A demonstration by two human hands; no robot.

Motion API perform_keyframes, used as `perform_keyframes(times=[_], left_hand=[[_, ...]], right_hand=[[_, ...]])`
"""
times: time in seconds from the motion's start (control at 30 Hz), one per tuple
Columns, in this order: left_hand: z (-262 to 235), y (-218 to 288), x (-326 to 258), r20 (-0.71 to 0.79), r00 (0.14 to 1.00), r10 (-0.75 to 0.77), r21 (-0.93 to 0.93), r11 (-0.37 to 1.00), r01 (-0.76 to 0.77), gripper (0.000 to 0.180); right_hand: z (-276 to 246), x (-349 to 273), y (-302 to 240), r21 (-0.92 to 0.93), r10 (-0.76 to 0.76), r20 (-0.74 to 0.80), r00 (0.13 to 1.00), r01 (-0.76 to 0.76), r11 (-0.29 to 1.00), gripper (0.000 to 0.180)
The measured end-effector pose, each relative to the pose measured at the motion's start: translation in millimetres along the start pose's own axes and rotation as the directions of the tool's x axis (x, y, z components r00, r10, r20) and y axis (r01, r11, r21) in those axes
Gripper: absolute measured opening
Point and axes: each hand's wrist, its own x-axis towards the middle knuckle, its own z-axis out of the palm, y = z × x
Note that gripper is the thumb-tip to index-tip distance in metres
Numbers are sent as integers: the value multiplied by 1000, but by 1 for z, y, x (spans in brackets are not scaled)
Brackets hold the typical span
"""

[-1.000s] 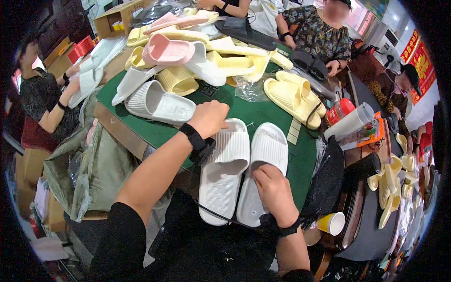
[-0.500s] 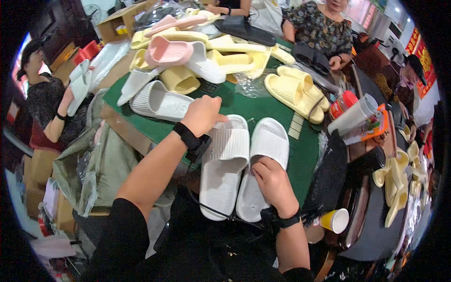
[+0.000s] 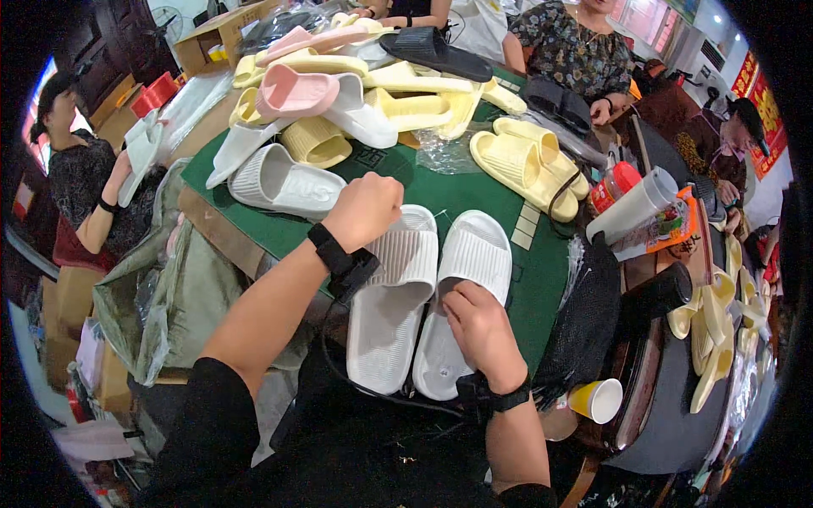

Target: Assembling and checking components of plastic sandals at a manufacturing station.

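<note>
1. Toward the left of the green mat (image 3: 538,279), a pale grey slipper (image 3: 288,182) lies on its sole; leaving it apart from the working spot would give the left wrist free room.
2. Near the mat's front, the left hand (image 3: 367,207) hovers by the toe end of the left white slide (image 3: 385,339), its fingers curled inward; I cannot tell whether they pinch anything. A relaxed, light touch on the strap would probably avoid denting the soft-looking material.
3. At the mat's near edge, that slide lies sole down, toe toward the mat's middle. Beside it, the right white slide (image 3: 478,245) points the same way; having both level and parallel should make them easier to steady.
4. Just right of there, the right hand (image 3: 481,330) is bunched at the strap opening of the right slide; its fingertips are hidden, so I cannot tell if they grip. Small finger movements seem safer than tugging.
5. On the mat's right side, a yellow pair (image 3: 525,169) sits best left undisturbed.
</note>
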Motion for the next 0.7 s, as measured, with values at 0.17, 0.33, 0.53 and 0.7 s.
perform_keyframes(times=[0.17,0.33,0.53,0.7], left_hand=[[-23,12,2,133,990,-37,159,987,16,32],[0,-6,0,233,957,-170,55,985,161,32],[9,-8,-4,60,989,-134,-75,988,138,10],[6,-2,4,-89,996,-6,-141,990,-7,13]], right_hand=[[-1,-2,3,-7,-1,-8,1000,1,1000,5],[-3,-1,2,-17,8,-4,1000,-8,1000,5],[-1,-2,1,-1,-18,-34,999,18,1000,5],[-2,-1,2,-1,-14,-19,1000,14,1000,5]])
